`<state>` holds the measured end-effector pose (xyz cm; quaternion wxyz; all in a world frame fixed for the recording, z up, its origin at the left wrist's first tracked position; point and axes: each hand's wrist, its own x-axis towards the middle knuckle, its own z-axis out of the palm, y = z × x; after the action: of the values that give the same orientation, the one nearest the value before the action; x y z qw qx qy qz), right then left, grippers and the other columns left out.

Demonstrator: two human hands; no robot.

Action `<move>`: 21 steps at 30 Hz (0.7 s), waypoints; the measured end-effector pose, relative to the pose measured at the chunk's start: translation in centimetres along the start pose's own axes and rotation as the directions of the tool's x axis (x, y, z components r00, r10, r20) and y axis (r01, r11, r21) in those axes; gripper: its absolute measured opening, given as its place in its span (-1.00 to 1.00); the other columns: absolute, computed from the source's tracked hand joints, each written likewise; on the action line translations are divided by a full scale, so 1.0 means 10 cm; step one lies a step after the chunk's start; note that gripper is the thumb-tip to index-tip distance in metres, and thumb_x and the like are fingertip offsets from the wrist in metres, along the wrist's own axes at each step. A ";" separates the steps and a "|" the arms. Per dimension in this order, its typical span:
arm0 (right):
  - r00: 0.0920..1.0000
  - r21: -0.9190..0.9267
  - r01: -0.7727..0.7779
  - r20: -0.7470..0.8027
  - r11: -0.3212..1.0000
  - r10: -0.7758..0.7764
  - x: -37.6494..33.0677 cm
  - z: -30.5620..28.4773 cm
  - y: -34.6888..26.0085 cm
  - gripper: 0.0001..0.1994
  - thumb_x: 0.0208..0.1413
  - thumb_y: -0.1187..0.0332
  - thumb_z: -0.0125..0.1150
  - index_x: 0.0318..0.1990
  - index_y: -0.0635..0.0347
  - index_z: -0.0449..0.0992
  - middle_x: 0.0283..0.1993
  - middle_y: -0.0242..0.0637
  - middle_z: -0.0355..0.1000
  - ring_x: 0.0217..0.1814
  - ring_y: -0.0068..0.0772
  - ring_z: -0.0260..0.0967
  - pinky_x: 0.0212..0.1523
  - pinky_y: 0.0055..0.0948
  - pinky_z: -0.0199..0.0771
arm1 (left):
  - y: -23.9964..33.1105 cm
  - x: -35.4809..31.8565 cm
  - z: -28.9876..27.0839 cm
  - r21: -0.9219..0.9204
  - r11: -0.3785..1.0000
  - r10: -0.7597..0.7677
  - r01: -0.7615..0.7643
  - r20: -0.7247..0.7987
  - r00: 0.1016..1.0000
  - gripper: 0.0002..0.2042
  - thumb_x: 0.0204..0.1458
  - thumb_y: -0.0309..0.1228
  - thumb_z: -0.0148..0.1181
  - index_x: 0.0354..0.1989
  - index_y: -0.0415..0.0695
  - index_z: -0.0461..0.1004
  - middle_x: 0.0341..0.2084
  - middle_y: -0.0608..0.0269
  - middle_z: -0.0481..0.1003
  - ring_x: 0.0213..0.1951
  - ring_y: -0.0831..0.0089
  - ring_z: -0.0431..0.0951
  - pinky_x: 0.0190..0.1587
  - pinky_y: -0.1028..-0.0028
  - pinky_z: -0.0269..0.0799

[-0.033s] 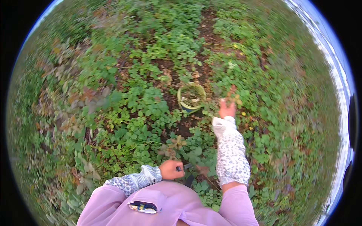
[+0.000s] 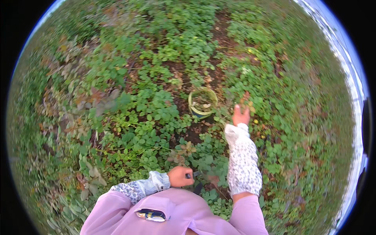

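Close to my body, my left hand [image 2: 181, 176] is closed round the dark handle [image 2: 188, 176] of a hand tool. The rest of the tool is hard to make out among the leaves. My right hand [image 2: 241, 116] reaches forward into the low plants, its thumb and fingers looking apart. Brownish-yellow leaves [image 2: 246, 102] stand right at its fingertips, and no held thing shows. To the left of that hand is a yellow-green-rimmed bucket [image 2: 190, 102], dark blue lower down, with plant bits and some pale pieces inside.
Dense green leafy plants [image 2: 147, 105] cover the ground on both sides. A strip of brown soil [image 2: 221, 33] runs away from me beyond the bucket. A small yellow round thing [image 2: 255, 121] lies just right of my right hand. Whitish sheeting [image 2: 348, 78] borders the far right.
The whole view has shifted slightly, so the bucket, plants and hands appear a little further right. Against the plants, both hands have barely moved.
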<state>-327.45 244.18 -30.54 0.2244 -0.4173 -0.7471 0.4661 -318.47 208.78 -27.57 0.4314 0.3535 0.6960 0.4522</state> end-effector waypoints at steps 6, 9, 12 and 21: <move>0.873 0.045 -0.352 0.377 0.935 0.310 -0.94 -0.14 0.64 -0.76 0.19 0.29 0.05 -0.09 0.25 0.34 -0.39 -0.26 0.39 -0.47 -0.45 0.32 -0.59 -0.45 0.34 | 0.50 -0.01 -0.65 -0.036 0.996 0.072 -0.082 -0.213 0.974 -0.72 -0.09 -0.19 0.30 -0.54 -0.14 0.43 -0.65 0.16 0.45 -0.57 0.30 0.48 -0.48 0.36 0.38; 0.811 -0.017 -0.316 0.515 0.949 0.279 -1.61 -0.33 1.18 -0.80 0.15 0.33 0.06 -0.18 0.29 0.41 -0.50 -0.28 0.43 -0.59 -0.48 0.35 -0.64 -0.45 0.36 | 0.88 -0.12 -0.97 -0.091 0.956 0.250 -0.278 -0.235 0.939 -0.71 -0.06 -0.19 0.27 -0.55 -0.14 0.39 -0.65 0.12 0.40 -0.58 0.16 0.43 -0.52 0.27 0.30; 0.829 -0.273 0.026 0.544 0.962 0.132 -2.14 -0.59 1.53 -0.78 0.13 0.36 0.03 -0.20 0.36 0.46 -0.46 -0.18 0.48 -0.56 -0.44 0.41 -0.57 -0.41 0.46 | 1.20 -0.34 -1.29 -0.060 0.927 0.336 -0.371 -0.310 0.889 -0.70 -0.06 -0.20 0.26 -0.54 -0.20 0.40 -0.64 0.10 0.39 -0.58 0.11 0.42 -0.51 0.25 0.29; 0.740 -0.283 -0.372 0.485 0.884 0.466 -1.82 -0.89 1.27 -0.77 0.21 0.40 -0.06 -0.05 0.33 0.37 -0.54 -0.17 0.44 -0.64 -0.37 0.41 -0.67 -0.39 0.42 | 1.63 -1.11 -1.83 0.098 0.891 0.411 -0.444 -0.593 0.693 -0.74 -0.12 -0.30 0.32 -0.61 -0.15 0.38 -0.66 0.18 0.41 -0.64 0.19 0.44 -0.61 0.34 0.33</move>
<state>-305.77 236.33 -36.63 -0.1420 -0.4440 -0.7022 0.5381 -329.45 198.64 -5.18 0.0812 0.3325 0.6821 0.6462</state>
